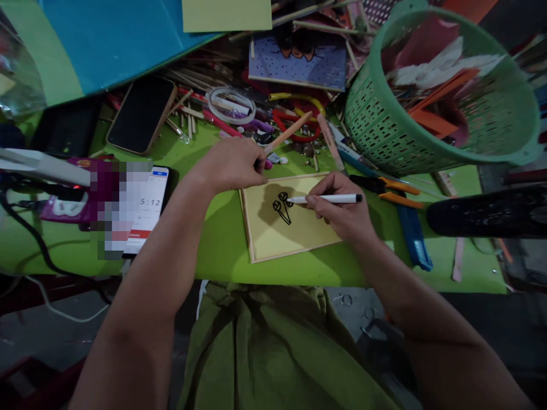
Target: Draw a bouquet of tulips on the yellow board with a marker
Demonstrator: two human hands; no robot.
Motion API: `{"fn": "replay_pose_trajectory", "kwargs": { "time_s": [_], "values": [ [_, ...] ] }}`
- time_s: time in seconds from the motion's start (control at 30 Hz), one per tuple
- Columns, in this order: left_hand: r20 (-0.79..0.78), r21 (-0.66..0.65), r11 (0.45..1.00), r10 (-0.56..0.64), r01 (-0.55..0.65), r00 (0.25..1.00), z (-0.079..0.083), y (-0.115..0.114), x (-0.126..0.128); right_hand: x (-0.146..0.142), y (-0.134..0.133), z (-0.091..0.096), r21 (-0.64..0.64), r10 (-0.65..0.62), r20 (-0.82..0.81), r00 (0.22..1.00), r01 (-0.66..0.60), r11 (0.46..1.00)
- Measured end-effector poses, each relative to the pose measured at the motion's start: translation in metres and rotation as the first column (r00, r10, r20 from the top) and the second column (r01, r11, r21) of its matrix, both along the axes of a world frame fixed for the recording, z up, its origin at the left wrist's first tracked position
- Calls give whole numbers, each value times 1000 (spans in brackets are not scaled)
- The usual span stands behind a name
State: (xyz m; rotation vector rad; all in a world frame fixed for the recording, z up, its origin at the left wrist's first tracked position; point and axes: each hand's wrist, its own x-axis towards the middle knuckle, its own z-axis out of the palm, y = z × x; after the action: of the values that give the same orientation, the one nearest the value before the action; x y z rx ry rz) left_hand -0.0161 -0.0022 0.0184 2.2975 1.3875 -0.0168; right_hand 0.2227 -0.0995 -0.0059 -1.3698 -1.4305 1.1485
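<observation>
A yellow card (307, 230) edged with thin wooden strips lies on the green tabletop, slightly tilted. Black-outlined flowers (282, 206) with stems are drawn near its middle. My right hand (344, 208) is closed around a white marker pen (342, 199) with a black end, its tip at the right-hand flower. Bent over the card's upper left corner, my left hand (235, 165) has curled fingers and holds the card's edge; its fingertips are partly hidden. A light wooden stick (290, 132) and loose pens lie just beyond that hand.
A green plastic basket (384, 131) with paper scraps stands at the back right. Orange-handled pliers (399, 191), a blue cutter (414, 239) and a dark bottle (482, 213) lie right. Two phones (143, 114) (147, 210) and cables are left. Sticks and a blue decorated card (299, 65) clutter the back.
</observation>
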Motion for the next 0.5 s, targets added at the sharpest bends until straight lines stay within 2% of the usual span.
{"fn": "replay_pose_trajectory", "kwargs": {
  "time_s": [0.5],
  "values": [
    [-13, -29, 999, 27, -27, 1000, 0, -1, 1, 1, 0, -3, 2, 16, 22, 1000, -16, 1000]
  ]
}}
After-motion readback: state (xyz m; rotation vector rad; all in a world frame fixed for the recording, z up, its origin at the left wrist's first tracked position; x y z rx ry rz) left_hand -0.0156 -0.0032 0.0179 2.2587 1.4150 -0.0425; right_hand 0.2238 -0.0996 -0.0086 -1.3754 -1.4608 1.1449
